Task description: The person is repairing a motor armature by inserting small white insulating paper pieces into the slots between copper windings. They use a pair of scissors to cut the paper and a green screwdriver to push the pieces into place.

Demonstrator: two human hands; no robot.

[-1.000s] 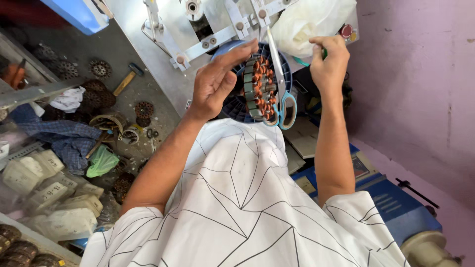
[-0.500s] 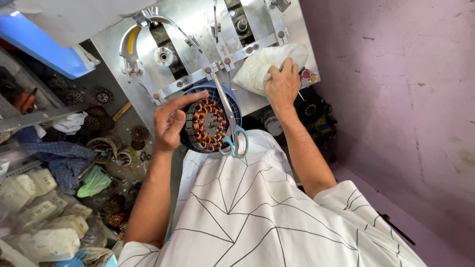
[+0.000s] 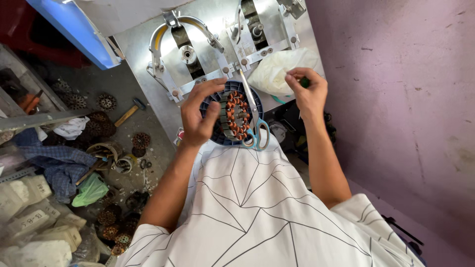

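Note:
My left hand (image 3: 198, 113) grips the left rim of a round stator (image 3: 233, 117) with copper-wound coils, seated in a blue ring. Blue-handled scissors (image 3: 253, 118) lie across its right side, blades pointing up. My right hand (image 3: 307, 91) is raised to the right of the stator, fingers pinched on a small green piece, next to a white plastic bag (image 3: 277, 71). A grey metal winding machine (image 3: 217, 54) with a curved arm stands just beyond both hands.
Several loose stators and gear-like parts (image 3: 106, 102), a hammer (image 3: 127, 113), blue cloth (image 3: 59, 165) and a green bag (image 3: 90, 190) litter the floor at left. Wrapped white bundles (image 3: 34, 217) sit at bottom left. A purple wall (image 3: 405, 99) fills the right.
The view shifted so the machine shows more fully. My left hand stays on the stator's rim; my right hand has drawn slightly away from the white bag, fingers still pinched.

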